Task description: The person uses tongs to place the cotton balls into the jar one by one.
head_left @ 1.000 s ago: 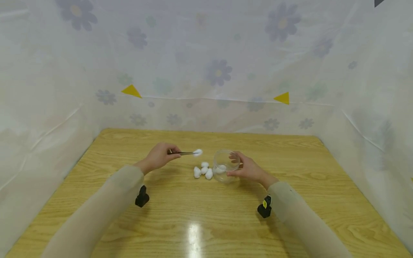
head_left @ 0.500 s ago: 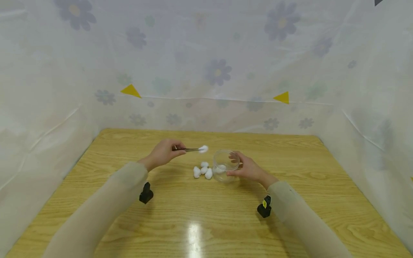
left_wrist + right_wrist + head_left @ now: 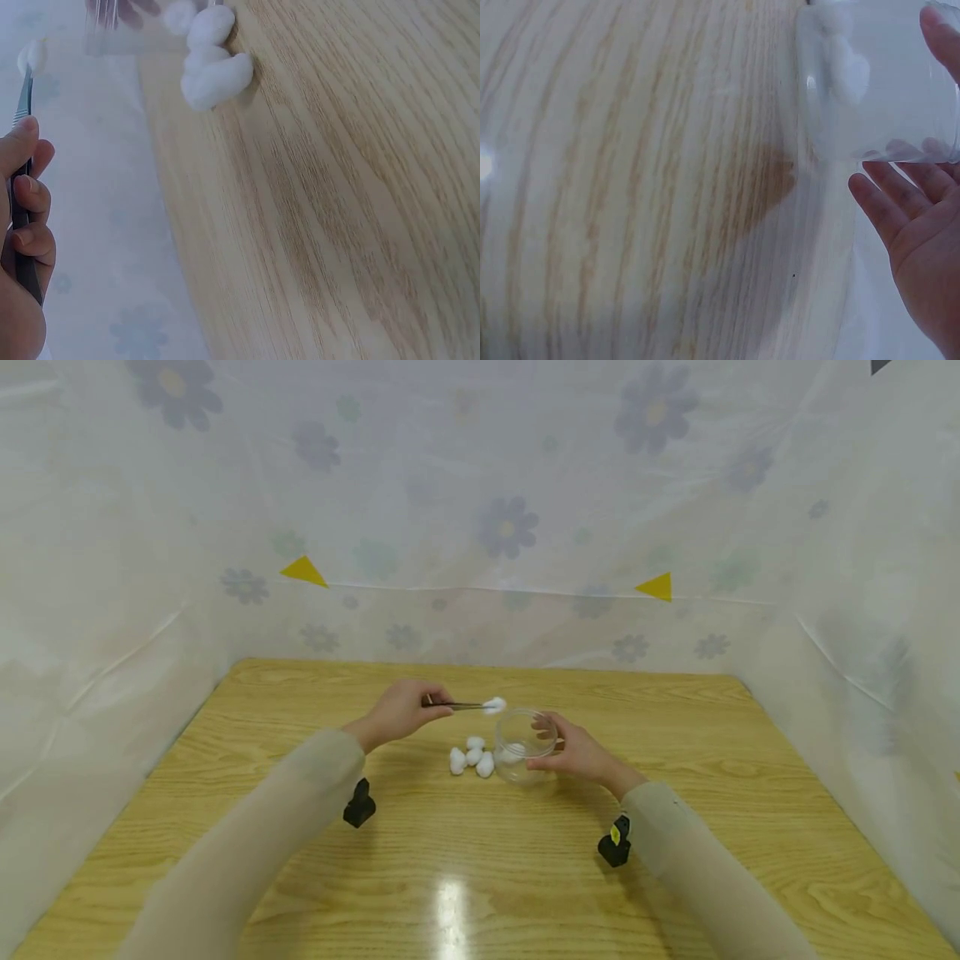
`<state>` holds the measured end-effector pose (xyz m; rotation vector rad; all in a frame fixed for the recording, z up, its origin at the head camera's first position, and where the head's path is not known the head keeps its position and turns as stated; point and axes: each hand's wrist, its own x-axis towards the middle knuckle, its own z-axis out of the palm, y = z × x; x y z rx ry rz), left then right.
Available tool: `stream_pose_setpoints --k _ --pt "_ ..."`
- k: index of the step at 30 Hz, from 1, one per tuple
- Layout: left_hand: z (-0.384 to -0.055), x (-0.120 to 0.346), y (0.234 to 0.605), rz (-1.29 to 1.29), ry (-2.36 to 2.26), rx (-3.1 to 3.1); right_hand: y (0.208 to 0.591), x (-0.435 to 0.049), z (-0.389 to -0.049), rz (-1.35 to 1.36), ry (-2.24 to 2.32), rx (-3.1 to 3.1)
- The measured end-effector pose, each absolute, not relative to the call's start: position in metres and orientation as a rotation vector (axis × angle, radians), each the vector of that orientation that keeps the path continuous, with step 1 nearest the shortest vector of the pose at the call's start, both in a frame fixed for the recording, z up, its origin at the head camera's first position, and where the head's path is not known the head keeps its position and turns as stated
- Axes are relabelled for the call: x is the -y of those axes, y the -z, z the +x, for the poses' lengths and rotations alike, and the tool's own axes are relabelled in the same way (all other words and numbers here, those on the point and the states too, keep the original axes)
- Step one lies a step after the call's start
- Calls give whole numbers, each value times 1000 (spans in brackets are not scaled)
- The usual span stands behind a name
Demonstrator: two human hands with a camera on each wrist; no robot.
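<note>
My left hand (image 3: pixel 408 707) grips dark metal tweezers (image 3: pixel 468 705), their tips pinching a white cotton ball (image 3: pixel 494 704) just above and left of the jar's rim. In the left wrist view, fingers and thumb wrap the tweezers (image 3: pixel 24 262), with the cotton ball (image 3: pixel 31 58) at the tip. My right hand (image 3: pixel 576 750) holds the clear round jar (image 3: pixel 517 772) from its right side, thumb in front and fingers behind. The jar stands upright with its mouth uncovered. Several cotton balls (image 3: pixel 474 757) lie on the table left of it; white seen through the jar wall could be inside or behind.
The wooden table (image 3: pixel 450 843) runs back to a pale flowered curtain (image 3: pixel 510 468) with two yellow triangles. Similar curtains hang on both sides. A black wrist camera sits under each sleeve, the left (image 3: pixel 360 804) and the right (image 3: pixel 615 843).
My left hand has moved right and slightly away, carrying the tweezers and cotton ball from left of the jar to near its rim. The right hand and jar stay in place.
</note>
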<state>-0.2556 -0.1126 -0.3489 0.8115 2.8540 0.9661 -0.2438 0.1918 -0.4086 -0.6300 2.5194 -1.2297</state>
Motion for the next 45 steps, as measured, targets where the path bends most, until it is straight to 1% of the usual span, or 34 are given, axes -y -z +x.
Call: stream_pose_setpoints --k 19,35,45 --pt "-259 79 356 908 -973 -2810 410 -191 -246 -594 1213 -2536" --pt "-260 70 361 911 -1006 -2744 405 -189 -243 -609 1257 -2522" --pt "-261 70 364 874 -1006 -2714 406 -190 -243 -571 1217 -2533"
